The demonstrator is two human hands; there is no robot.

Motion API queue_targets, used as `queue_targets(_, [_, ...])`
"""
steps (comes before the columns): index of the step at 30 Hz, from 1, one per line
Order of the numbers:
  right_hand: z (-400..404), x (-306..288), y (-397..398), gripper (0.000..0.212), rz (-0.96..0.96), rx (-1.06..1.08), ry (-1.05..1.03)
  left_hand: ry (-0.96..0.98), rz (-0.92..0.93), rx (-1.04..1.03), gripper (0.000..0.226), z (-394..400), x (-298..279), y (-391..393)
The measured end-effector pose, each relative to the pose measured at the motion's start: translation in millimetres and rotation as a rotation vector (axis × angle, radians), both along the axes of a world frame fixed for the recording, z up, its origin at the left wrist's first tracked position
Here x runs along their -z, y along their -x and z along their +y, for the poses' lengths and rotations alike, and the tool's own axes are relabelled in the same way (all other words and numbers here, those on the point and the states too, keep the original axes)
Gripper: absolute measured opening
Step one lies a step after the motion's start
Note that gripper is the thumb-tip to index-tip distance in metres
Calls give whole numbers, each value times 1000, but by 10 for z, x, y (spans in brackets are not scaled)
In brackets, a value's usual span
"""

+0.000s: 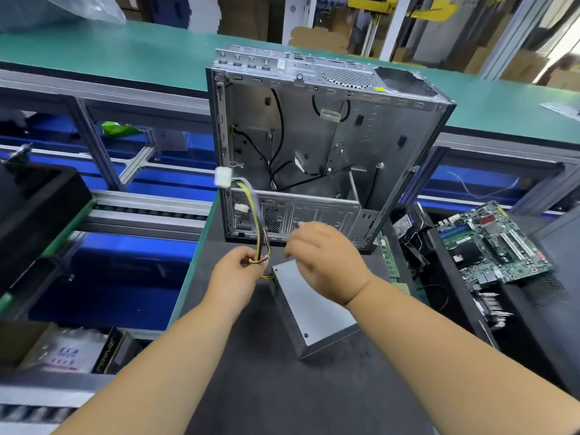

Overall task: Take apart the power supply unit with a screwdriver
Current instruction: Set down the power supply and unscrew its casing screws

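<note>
A grey metal power supply unit (314, 312) lies flat on the dark work mat (282, 387), its cable end pointing away from me. My left hand (233, 276) grips its bundle of yellow, black and grey cables (255, 221), which rises to a white connector (223, 176). My right hand (326, 259) hovers above the unit's far end with fingers loosely curled, and whether it holds anything is hidden. No screwdriver is in view.
An open, emptied computer case (317, 146) stands on the mat just behind the unit. A green motherboard (492, 243) and other black parts lie to the right. A roller conveyor (147, 211) and blue bins are on the left.
</note>
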State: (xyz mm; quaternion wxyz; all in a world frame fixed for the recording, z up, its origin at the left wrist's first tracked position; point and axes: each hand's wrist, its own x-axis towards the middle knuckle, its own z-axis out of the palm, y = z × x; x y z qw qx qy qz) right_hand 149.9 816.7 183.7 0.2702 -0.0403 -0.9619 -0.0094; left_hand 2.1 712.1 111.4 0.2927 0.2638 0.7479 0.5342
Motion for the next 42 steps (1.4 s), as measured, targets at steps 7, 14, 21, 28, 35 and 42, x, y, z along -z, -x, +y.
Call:
queue_targets(7, [418,475,-287,72,-751,476,350,60,-64,-93,11,-39,77,68])
queue_targets(14, [444,613,-381,77,-676,564,311,163,-135,-80,20,27,207,96])
queue_targets(21, [282,628,-573,97,-663,822,229,299,-393,30,22,61,286,-51])
queue_targets(28, [280,626,-792,84,-679,1003,263,427,-344,206,14,43,207,-371])
queue_targets(35, [501,498,-1129,42,-572,866,759,353,-255,94,32,-109,286,-602])
queue_targets(42, [597,600,-1491,17,-326,725,1174,265,-236,-136,62,-229,272,-1051])
